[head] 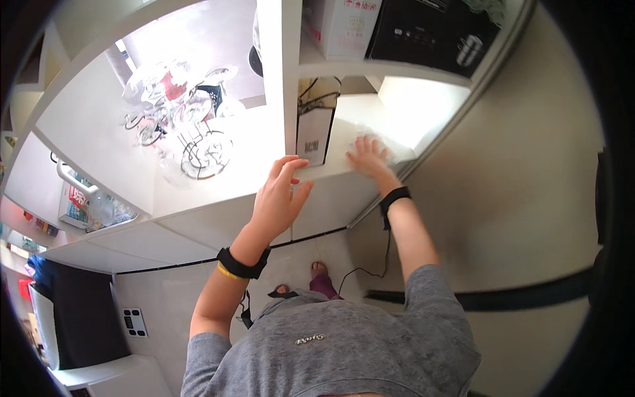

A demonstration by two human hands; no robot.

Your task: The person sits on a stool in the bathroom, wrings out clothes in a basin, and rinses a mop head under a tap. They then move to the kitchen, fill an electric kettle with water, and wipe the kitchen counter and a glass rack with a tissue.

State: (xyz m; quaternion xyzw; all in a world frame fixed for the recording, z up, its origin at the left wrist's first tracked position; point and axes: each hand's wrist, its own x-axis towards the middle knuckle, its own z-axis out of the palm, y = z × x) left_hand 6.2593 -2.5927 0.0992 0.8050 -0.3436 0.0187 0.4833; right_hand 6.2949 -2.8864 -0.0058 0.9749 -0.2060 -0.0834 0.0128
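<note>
My left hand (283,197) is raised at the front edge of the white cabinet (208,206), its fingers apart and slightly bent. Beside its fingertips stands a box (314,136) with a printed code on its front and dark cords on top. My right hand (369,158) spreads its fingers over the lower right compartment, slightly blurred. Just behind it lies something clear and crumpled, perhaps a plastic bag (379,136); whether the hand touches it, I cannot tell. Each wrist wears a black band.
Glassware with a dark wire rack (206,155) stands in the lit left compartment. White and black boxes (431,34) fill the shelf above right. A cream wall (521,173) borders the right side. On the floor are a bathroom scale (134,322) and a dark cord (364,270).
</note>
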